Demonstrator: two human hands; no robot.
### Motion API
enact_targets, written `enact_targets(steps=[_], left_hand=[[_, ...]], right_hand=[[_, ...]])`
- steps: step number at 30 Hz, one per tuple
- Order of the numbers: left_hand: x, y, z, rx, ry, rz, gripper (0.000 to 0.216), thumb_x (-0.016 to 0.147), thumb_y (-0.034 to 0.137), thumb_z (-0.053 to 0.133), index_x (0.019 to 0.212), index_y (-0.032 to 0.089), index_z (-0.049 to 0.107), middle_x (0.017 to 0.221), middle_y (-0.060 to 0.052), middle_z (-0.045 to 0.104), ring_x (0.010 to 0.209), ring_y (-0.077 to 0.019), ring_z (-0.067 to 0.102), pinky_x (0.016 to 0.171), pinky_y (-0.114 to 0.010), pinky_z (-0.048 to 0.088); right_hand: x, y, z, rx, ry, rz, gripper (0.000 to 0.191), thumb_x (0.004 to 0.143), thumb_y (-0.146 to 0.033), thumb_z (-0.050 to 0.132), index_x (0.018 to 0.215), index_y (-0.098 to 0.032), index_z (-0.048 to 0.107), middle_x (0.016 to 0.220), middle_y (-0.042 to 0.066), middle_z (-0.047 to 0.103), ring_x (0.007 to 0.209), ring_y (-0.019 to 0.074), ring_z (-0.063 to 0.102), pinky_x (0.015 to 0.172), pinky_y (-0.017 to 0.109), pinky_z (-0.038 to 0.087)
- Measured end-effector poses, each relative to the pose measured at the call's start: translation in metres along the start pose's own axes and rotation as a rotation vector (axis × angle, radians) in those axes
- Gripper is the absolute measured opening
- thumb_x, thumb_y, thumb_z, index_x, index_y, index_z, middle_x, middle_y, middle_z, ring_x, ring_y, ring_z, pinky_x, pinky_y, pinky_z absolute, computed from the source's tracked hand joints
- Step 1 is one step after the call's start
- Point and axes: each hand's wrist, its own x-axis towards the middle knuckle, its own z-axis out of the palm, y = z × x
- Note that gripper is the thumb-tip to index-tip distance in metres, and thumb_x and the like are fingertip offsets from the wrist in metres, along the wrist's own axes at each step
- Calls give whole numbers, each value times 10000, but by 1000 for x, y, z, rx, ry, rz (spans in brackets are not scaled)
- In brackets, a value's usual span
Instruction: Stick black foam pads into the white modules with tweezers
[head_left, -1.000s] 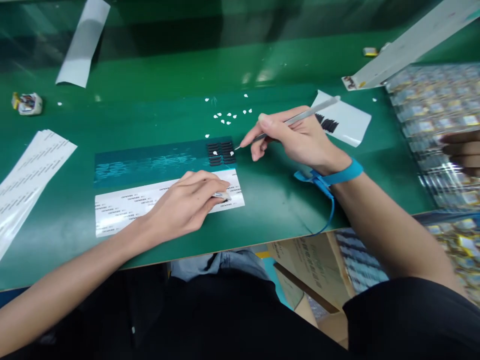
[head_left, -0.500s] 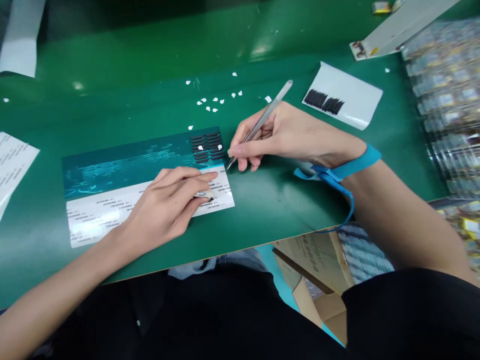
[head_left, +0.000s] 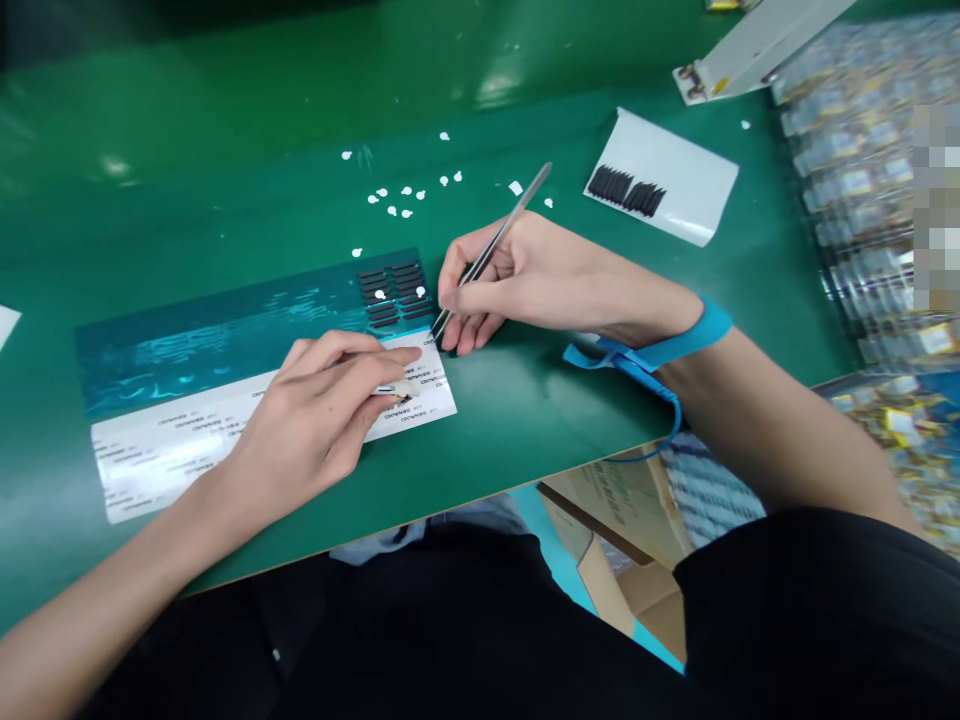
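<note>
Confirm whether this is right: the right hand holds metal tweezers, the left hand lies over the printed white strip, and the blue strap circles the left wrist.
Wrong wrist: the head view shows the blue strap around the wrist of the right hand. That hand holds metal tweezers and the left hand lies over the printed white strip, as stated.

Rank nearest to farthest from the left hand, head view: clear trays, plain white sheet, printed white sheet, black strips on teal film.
1. Printed white sheet, under the left hand.
2. Black strips on teal film, just ahead.
3. Plain white sheet, upper right.
4. Clear trays, far right.
</note>
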Motion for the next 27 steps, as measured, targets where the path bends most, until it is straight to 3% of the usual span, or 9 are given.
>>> enact_targets(steps=[9,16,22,27], left_hand=[[-2,-3,3,-47,16,-12,142,1085,161,553,1165,227,650,1278,-62,799,1148,-286,716,837,-419,471],[-2,-2,3,-47,14,-40,160,1093,175,520,1161,224,656,1286,-69,792,1145,-292,711,845,-423,474],[-1,-2,3,-46,5,-30,151,1100,164,507,1140,197,649,1289,-76,794,1151,-281,689,866,-422,487],[-2,-3,3,-90,12,-47,174,1095,152,506,1151,204,663,1319,-77,791,1164,-276,698,889,-430,520]], right_hand=[[8,8,-3,80,-24,-52,215,829,-51,760,685,-203,711,705,64,798,621,196,785,571,228,671],[10,6,-7,46,-69,-13,234,894,-46,716,715,-198,716,729,48,809,658,176,798,612,208,670],[14,9,-13,90,-129,-46,215,861,-327,925,743,-208,789,798,76,827,707,190,807,654,215,685],[13,7,-14,158,-51,-116,352,789,-495,963,761,-188,792,795,86,820,705,174,794,646,192,665]])
